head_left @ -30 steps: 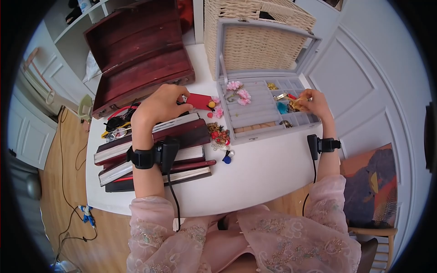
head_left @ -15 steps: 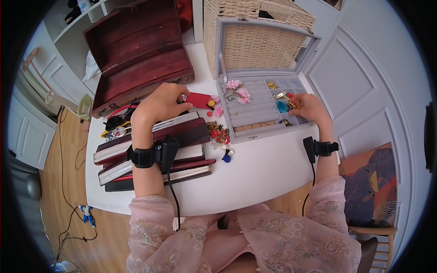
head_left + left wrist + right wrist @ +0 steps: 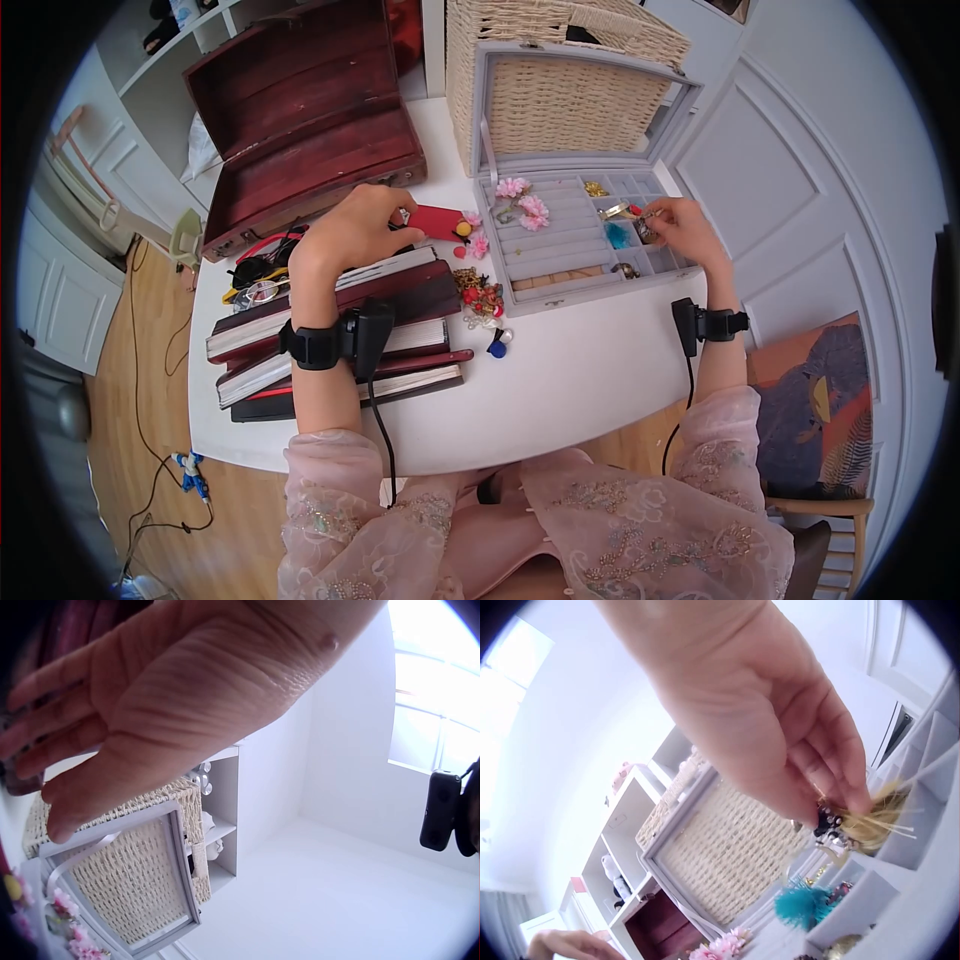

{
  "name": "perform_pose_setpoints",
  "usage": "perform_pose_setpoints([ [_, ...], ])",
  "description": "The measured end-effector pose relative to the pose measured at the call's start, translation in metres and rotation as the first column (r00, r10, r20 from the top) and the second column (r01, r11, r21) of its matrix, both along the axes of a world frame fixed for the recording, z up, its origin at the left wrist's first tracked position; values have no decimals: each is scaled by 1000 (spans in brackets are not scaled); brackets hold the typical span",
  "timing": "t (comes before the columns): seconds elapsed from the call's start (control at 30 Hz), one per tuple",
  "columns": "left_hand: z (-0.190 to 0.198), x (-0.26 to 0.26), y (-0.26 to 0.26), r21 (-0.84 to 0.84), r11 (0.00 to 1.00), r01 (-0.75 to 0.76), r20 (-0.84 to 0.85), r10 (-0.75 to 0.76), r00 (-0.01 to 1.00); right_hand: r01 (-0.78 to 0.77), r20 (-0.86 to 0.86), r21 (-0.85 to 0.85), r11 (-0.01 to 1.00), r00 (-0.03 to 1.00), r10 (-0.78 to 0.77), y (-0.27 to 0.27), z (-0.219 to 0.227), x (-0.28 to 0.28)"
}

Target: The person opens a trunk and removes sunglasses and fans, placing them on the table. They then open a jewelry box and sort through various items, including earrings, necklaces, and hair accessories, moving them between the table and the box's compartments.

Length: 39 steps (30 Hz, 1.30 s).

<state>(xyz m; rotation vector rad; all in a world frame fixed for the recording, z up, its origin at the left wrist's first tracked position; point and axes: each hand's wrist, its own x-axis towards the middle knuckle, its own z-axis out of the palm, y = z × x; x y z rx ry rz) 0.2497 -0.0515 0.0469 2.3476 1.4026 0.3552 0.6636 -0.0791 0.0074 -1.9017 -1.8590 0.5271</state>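
My right hand (image 3: pixel 688 234) is over the right-hand compartments of an open grey jewellery box (image 3: pixel 590 291). In the right wrist view, its thumb and fingertips pinch a tassel earring (image 3: pixel 875 825) with gold strands and dark and silvery beads, low over a compartment. A teal feathery ornament (image 3: pixel 802 904) lies in the compartment beside it. Pink flower ornaments (image 3: pixel 533 211) sit on the ring rolls at the left. My left hand (image 3: pixel 352 232) hovers above stacked books (image 3: pixel 420 288), its fingers loosely extended towards the open suitcase; a dark edge shows at its fingertips.
The open dark-red suitcase (image 3: pixel 310 165) stands at the back left. A wicker basket (image 3: pixel 465 90) is behind the jewellery box. Loose jewellery (image 3: pixel 482 298) and a red card (image 3: pixel 436 222) lie between books and box. Watches and straps (image 3: pixel 262 275) are left of the left hand.
My right hand shifted towards the front of the box, then back a little, keeping its pinch on the earring. The earring now hangs lower and closer to the compartments. My left hand stayed put.
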Motion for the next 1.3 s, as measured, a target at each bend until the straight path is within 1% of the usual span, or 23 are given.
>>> perform_pose_setpoints([
  [0.07,1,0,0,-5,1000,-9,-4,9,1000,-24,-219,-77,997,976,7,-2,14,0],
  [0.1,1,0,0,-5,1000,-3,-10,3,1000,-24,-219,-78,997,976,7,-3,21,-1],
  [0.17,0,0,1,-9,1000,4,-16,-4,1000,-35,-393,-65,997,920,7,-6,29,-2],
  [0.27,0,0,2,-5,1000,3,-23,-4,1000,-14,-381,-92,996,924,-22,-1,25,3],
  [0.3,-1,0,2,-8,1000,-1,-21,1,1000,-14,-381,-92,996,924,-23,0,17,9],
  [0.37,0,-1,2,-8,1000,-12,-18,11,1000,23,-271,-128,992,961,-57,7,-3,22],
  [0.4,1,-1,1,-7,1000,-11,-15,11,1000,18,-270,-126,992,961,-52,9,-7,24],
  [0.47,1,-1,0,-7,1000,-10,-11,10,1000,101,-84,-87,991,991,-108,7,-14,27],
  [0.5,1,-1,1,-10,1000,-7,-20,7,1000,103,-84,-89,991,990,-111,7,-14,27],
  [0.57,1,1,2,-17,1000,3,-29,-3,1000,91,111,-37,995,990,-86,8,-15,25],
  [0.6,1,1,1,-17,1000,-5,-28,4,1000,93,110,-38,995,990,-88,8,-16,24],
  [0.67,1,1,1,-17,1000,-14,-28,14,1000,34,368,145,989,926,-86,9,-20,19],
  [0.77,2,0,1,-19,1000,-11,-27,10,1000,50,362,181,982,925,-114,10,-24,13],
  [0.9,0,0,2,-2,1000,12,-34,-12,999,48,351,162,986,931,-103,13,-21,15],
  [0.93,-1,-1,3,7,1000,28,-51,-27,998,112,169,85,990,978,-125,15,-21,17],
  [0.97,-1,-2,4,7,1000,25,-49,-24,998,158,-16,-3,987,987,-158,17,-21,20],
  [1.03,-2,-3,5,5,1000,25,-46,-25,999,167,-32,-7,986,985,-167,19,-27,25],
  [1.1,0,-1,3,1,1000,22,-50,-22,999,179,-50,-12,984,982,-180,16,-23,20],
  [1.13,1,-1,2,-3,1000,19,-55,-19,998,158,101,49,986,982,-162,14,-20,16],
  [1.17,0,-1,2,-4,1000,19,-55,-19,998,127,250,105,986,957,-150,12,-18,12],
  [1.2,-1,-2,3,11,1000,28,-46,-27,999,127,250,104,986,957,-150,11,-19,11],
  [1.27,-2,-3,3,27,999,34,-36,-33,999,40,472,283,958,864,-176,10,-17,5],
  [1.3,-1,-3,2,32,999,30,-32,-29,999,35,472,286,958,864,-173,9,-14,-1],
])
